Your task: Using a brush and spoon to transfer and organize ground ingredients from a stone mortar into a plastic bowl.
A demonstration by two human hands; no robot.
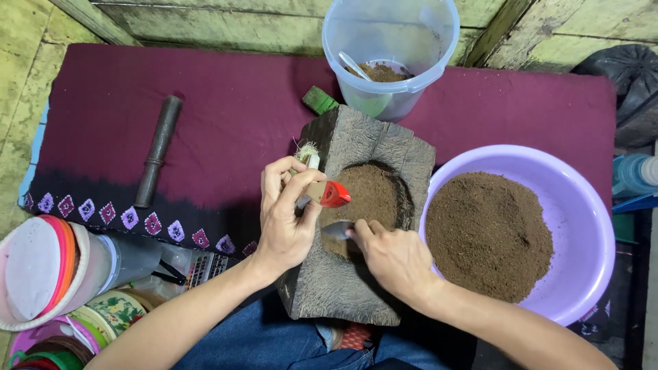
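We saw the wooden block point(356, 226) standing on the cloth point(205, 109), near the middle, with powder point(373, 195) in its hollow. The basin point(589, 226) of powder sat just right of the block. The bucket point(391, 48) stood at the block's far end, a spoon point(355, 66) in it. The pestle point(157, 151) lay well left on the cloth. Lidded containers point(62, 274) were stacked near left.

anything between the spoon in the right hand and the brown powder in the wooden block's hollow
Nothing visible. The right hand holds the metal spoon with its bowl right at the brown powder in the wooden block. The left hand with its small red-capped container sits at the hollow's left edge, beside the spoon, not across it.
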